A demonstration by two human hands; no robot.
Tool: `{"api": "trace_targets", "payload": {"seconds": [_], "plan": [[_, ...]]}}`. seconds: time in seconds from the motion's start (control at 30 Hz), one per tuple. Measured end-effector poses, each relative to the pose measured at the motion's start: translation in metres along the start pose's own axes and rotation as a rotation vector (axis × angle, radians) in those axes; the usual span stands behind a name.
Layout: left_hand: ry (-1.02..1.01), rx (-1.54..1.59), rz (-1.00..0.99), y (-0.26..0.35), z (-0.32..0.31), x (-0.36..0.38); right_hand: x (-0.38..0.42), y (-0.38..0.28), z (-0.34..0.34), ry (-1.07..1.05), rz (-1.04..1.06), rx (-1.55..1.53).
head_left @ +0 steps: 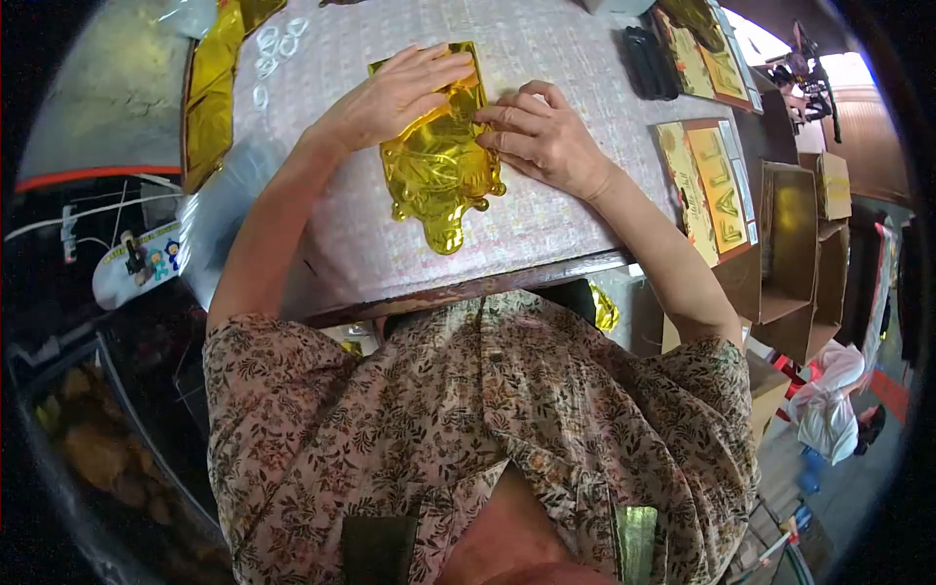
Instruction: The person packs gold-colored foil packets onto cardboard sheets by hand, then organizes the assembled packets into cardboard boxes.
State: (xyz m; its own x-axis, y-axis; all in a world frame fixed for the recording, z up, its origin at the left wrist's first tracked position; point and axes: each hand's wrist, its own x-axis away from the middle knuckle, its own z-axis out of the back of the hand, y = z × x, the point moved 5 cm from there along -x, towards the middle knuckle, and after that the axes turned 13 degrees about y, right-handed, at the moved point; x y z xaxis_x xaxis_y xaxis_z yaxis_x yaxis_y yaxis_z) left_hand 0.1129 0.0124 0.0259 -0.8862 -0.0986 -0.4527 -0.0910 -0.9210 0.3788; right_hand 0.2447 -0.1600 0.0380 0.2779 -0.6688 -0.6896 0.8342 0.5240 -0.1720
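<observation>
I see a small packing workshop: cardboard boxes [799,244] at three o'clock, packaged gold foil banners [707,185] on my desk [546,224].

The gold balloon [441,156] is thin metallic foil, mirror-glossy and crinkled, catching bright highlights. The surface [546,224] under it wears a pale, matt woven-looking cover with a fine grid pattern; its near edge shows dark, worn wood. Left of the balloon, a stack of gold foil sheets [210,93] shines the same way, beside clear plastic rings [273,44]. Right of the balloon lie printed card packs [707,185] with a glossy plastic wrap, then plain matt cardboard boxes [795,244].
</observation>
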Motion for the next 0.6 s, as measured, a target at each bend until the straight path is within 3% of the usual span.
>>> {"api": "trace_targets", "payload": {"seconds": [0.23, 0.33, 0.43, 0.6], "plan": [[-0.016, -0.086, -0.075, -0.001, -0.003, 0.005, 0.002, 0.001, 0.006, -0.025, -0.057, -0.023], [-0.009, -0.074, -0.081, -0.004, -0.004, 0.006, -0.005, 0.001, 0.013, -0.079, -0.186, -0.110], [0.006, -0.065, -0.082, -0.005, -0.004, 0.008, -0.010, 0.015, 0.017, -0.019, -0.494, -0.121], [0.026, -0.053, -0.068, -0.005, -0.005, 0.009, -0.019, 0.014, -0.007, 0.021, -0.350, 0.067]]}}
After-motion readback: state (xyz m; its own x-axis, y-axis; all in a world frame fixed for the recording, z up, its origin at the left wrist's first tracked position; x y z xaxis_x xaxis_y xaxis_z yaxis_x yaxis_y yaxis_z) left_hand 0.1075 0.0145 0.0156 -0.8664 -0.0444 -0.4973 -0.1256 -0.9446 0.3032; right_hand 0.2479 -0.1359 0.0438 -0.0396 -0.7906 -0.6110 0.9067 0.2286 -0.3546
